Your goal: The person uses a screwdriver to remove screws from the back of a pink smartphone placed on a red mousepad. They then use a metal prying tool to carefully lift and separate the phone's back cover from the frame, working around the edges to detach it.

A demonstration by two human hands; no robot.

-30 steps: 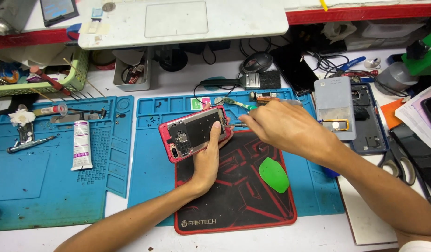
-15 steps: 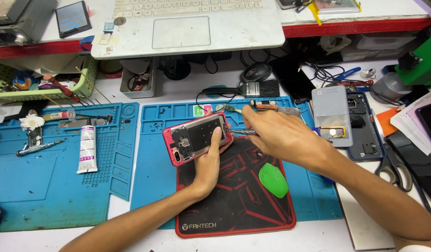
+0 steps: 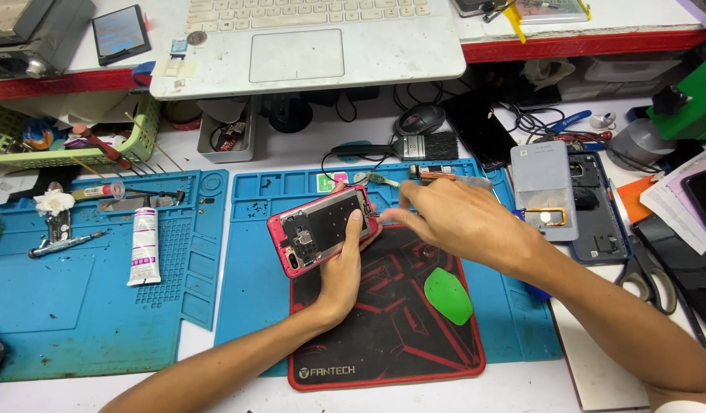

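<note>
Fingers of the left hand (image 3: 344, 264) wrap the opened red phone (image 3: 322, 228) from below, thumb pressed on its inner metal plate, holding it tilted just above the top edge of the black mouse pad (image 3: 383, 336), a little left of the frame's centre. The right hand (image 3: 460, 218) reaches in from the right, fingertips pinched together at the phone's right edge; whether anything is held between them cannot be told. A green plastic pick (image 3: 447, 295) lies on the pad below that hand. The pad sits on a blue work mat (image 3: 253, 252). At mid-left, a white tube (image 3: 144, 246) rests on a second blue mat (image 3: 70, 321). A grey phone back cover (image 3: 543, 191) lies at the right, and a white laptop (image 3: 307, 42) fills the top centre.
</note>
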